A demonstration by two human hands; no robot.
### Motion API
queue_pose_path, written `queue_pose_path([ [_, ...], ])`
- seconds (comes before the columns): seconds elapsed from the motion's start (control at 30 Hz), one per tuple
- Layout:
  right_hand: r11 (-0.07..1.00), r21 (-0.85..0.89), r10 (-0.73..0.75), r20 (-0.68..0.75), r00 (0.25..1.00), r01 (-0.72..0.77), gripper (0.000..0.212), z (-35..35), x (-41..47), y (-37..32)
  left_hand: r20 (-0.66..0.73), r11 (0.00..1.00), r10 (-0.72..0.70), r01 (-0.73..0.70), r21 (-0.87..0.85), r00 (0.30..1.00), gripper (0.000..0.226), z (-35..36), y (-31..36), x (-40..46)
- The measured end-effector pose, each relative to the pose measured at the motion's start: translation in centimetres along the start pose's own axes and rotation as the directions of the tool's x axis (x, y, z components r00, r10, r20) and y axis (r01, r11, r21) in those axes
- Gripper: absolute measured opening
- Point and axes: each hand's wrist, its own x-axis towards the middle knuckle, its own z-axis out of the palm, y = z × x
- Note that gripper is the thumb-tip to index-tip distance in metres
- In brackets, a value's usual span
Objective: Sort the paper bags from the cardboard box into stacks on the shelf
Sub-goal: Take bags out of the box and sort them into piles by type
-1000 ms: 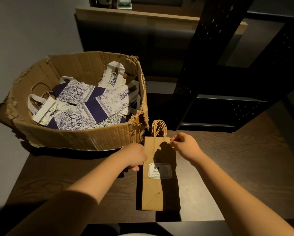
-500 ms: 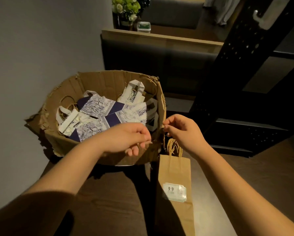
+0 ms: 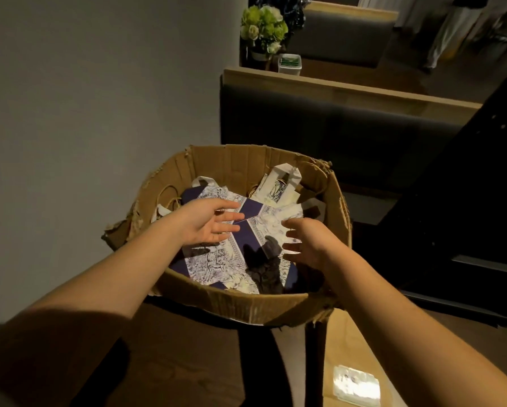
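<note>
A torn cardboard box [image 3: 246, 306] stands on the dark wooden surface [image 3: 187, 362]. Inside lie several blue-and-white patterned paper bags [image 3: 246, 242] with white handles; brown twine handles show at the box's left. My left hand [image 3: 208, 221] hovers over the top patterned bag with fingers spread, holding nothing. My right hand [image 3: 308, 239] reaches in from the right, fingers apart and empty, just above the same bag. A flat brown paper bag [image 3: 349, 362] with a white label lies on the surface in front of the box, partly under my right forearm.
A black perforated metal shelf frame [image 3: 466, 201] rises at the right. Behind the box runs a dark bench back with a light wooden top [image 3: 349, 89]. A flower pot [image 3: 262, 30] and a small white container [image 3: 289, 63] stand further back. A grey wall is at the left.
Both hands let go of the brown bag, left flat on the surface, and moved up and forward into the box. The view tilted upward.
</note>
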Motion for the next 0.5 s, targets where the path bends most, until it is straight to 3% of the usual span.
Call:
queue_pose_path([
  [0.1,0.998,0.018,0.065,-0.062,0.996,-0.064,0.044,1.1,1.9,-0.4,-0.071,0.979,-0.017,0.031,0.203,0.997,0.025,-1.0,0.2,2.8],
  [0.17,0.997,-0.010,0.080,-0.111,0.991,-0.082,0.039,1.8,2.9,-0.6,-0.120,0.915,0.054,-0.001,0.403,0.991,0.020,-1.2,0.4,4.3],
  [0.3,0.993,-0.085,0.073,-0.124,0.990,-0.084,0.044,2.4,4.3,-0.2,-0.063,0.587,0.217,-0.079,0.806,0.974,0.002,-1.0,0.1,6.5],
  [0.4,0.994,-0.079,0.061,-0.114,0.992,-0.071,0.030,2.5,5.1,-0.2,-0.061,0.454,0.155,-0.017,0.891,0.986,0.029,-1.2,-0.8,8.1],
  [0.5,0.995,-0.071,0.064,-0.106,0.992,-0.072,0.006,2.4,5.7,-0.2,-0.041,0.425,0.123,-0.015,0.905,0.992,0.043,-1.4,-1.6,9.1],
])
